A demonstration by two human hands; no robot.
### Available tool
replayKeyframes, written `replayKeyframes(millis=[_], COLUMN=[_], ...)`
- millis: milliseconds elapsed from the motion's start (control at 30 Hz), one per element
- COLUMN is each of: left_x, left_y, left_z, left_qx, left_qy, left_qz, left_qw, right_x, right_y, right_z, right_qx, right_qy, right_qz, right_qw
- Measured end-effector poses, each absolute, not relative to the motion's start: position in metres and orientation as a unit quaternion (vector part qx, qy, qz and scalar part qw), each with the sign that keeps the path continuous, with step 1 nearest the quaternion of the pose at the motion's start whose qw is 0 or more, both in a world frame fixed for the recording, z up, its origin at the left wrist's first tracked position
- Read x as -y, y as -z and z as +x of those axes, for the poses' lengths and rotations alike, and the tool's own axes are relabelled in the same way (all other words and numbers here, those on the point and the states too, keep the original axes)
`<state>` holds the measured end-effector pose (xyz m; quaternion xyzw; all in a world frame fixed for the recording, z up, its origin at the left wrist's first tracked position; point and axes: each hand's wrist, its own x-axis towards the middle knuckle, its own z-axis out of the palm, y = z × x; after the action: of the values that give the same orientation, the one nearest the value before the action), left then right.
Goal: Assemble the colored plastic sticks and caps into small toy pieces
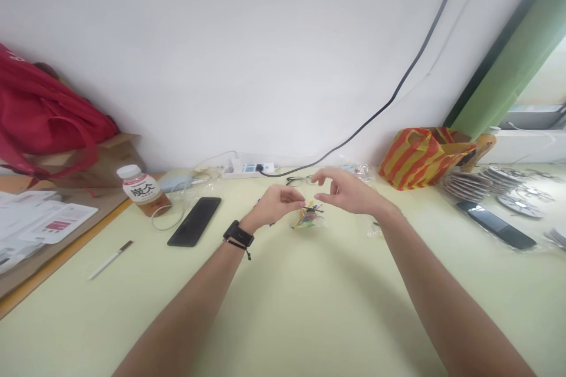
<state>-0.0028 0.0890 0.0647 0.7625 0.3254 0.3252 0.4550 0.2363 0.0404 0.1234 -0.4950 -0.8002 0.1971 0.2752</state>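
From the head view, we look down on a pale green table [283, 312], and both hands are in the thick of it near the middle! Here's the left hand [276, 207], wearing a black watch [239, 234], its thumb and fingertips drawn close together. Right by those tips sits a thin dark piece [313, 209]; we cannot tell whether the fingers actually grip it. And just below it, there's the small multicoloured bundle [306, 219], yellow, green, blue and red, lying on the table between the hands; its details are too small for us to make out.

Over to the right hand [349, 193]: thumb and forefinger stand apart, curved, with a clear gap between them, and we see nothing held there. It hovers just beside the bundle, up and to its right.

Around them, we've got a black phone [194, 222] left of the left hand, with a tilted bottle of brown drink [145, 191] near it and a pen [110, 260] closer to us. Behind the hands, a power strip [247, 171] runs along the wall, a black cable [389, 100] sweeping up from it. Far right, a red-and-yellow striped bag [420, 156] stands near stacked discs [466, 184] and a dark flat device [495, 225].
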Motion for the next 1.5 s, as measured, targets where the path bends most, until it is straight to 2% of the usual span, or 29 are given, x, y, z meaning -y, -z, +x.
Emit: replayKeyframes(millis=[67, 133, 333, 600, 700, 800, 900, 1033, 1500], left_x=[-0.094, -0.096, -0.092, -0.080, -0.062, -0.044, -0.035, -0.035, -0.029], left_y=[-0.061, -0.061, -0.062, -0.050, -0.035, -0.020, -0.012, -0.010, -0.015], left_z=[-0.006, -0.010, -0.012, -0.001, 0.003, 0.006, 0.008, 0.007, 0.011], left_qx=[-0.335, -0.348, -0.367, -0.365, -0.365, -0.392, -0.396, -0.411, -0.393], left_qy=[-0.327, -0.319, -0.318, -0.344, -0.364, -0.386, -0.422, -0.488, -0.447], left_qz=[0.749, 0.741, 0.713, 0.649, 0.602, 0.581, 0.563, 0.501, 0.527], left_qw=[0.469, 0.478, 0.506, 0.573, 0.609, 0.600, 0.589, 0.585, 0.607], right_x=[-0.047, -0.053, -0.066, -0.053, -0.033, -0.013, 0.001, 0.006, 0.005], right_y=[-0.116, -0.107, -0.087, -0.086, -0.067, -0.040, -0.018, -0.006, -0.008], right_z=[0.237, 0.239, 0.236, 0.233, 0.228, 0.219, 0.211, 0.207, 0.215], right_qx=[0.763, 0.723, 0.711, 0.672, 0.605, 0.508, 0.435, 0.447, 0.476], right_qy=[-0.153, -0.151, -0.387, -0.454, -0.497, -0.527, -0.575, -0.597, -0.581], right_qz=[-0.526, -0.558, -0.479, -0.446, -0.451, -0.457, -0.434, -0.424, -0.425], right_qw=[0.345, 0.378, 0.339, 0.377, 0.428, 0.506, 0.540, 0.514, 0.506])
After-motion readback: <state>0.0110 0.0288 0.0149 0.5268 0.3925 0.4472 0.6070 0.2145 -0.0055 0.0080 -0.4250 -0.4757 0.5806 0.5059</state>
